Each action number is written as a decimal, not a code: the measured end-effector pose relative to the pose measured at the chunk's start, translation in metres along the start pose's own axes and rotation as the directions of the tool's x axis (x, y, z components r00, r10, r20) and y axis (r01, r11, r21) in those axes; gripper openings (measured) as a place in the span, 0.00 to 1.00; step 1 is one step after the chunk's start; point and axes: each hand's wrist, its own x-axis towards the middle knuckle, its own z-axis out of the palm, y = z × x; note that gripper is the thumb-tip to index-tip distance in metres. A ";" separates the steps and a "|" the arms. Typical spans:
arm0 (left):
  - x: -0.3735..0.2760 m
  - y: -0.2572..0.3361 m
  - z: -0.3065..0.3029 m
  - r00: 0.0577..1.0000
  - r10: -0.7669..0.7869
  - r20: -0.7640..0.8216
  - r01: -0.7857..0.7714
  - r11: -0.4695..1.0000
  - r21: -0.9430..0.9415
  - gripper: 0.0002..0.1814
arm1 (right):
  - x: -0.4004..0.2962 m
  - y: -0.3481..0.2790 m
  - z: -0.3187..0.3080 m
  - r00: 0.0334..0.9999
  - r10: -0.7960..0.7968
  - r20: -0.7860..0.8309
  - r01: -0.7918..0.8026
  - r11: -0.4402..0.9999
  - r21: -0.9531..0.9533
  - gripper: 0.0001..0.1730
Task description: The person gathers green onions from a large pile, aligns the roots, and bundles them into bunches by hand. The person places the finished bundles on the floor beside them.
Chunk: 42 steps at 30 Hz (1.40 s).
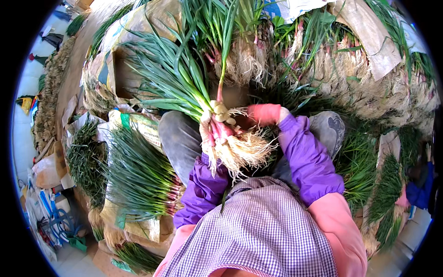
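Observation:
In the head view my left hand [220,110] is closed around a bunch of green garlic [193,83], just above its pink stem bases. The leaves fan out to the upper left, and pale stringy roots [251,147] hang towards my lap. One stalk stands apart from the bunch, pointing up. My right hand [264,114], in a blurred pink-red covering, is right of the roots; its fingers are mostly hidden and I cannot tell whether they hold anything. A laid-out pile of similar plants [148,176] lies left of my knee.
More rooted plants [332,69] are heaped across the far side, partly under brown sheeting [384,48]. Loose green leaves [88,155] fill a sack at the left. Further bundles [360,162] lie at the right, near a person in blue [420,188] at the edge.

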 end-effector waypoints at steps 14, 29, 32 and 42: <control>0.004 -0.013 -0.012 0.966 0.018 -0.258 0.053 0.963 0.266 0.27 | -0.030 -0.028 -0.023 0.862 -0.257 -0.437 0.367 0.911 0.188 0.15; -0.009 -0.003 0.019 0.995 0.085 0.046 -0.089 0.992 0.090 0.27 | -0.031 -0.005 -0.091 0.778 0.343 -0.527 0.513 0.139 0.847 0.15; -0.013 -0.008 0.016 0.993 -0.036 -0.113 0.064 0.963 0.261 0.27 | -0.035 -0.023 -0.066 0.718 0.423 -0.553 0.519 0.203 0.830 0.14; -0.011 -0.004 -0.013 0.947 -0.182 -0.266 0.274 0.889 0.366 0.19 | -0.010 -0.061 0.000 0.443 0.147 -0.884 -0.067 0.989 0.131 0.14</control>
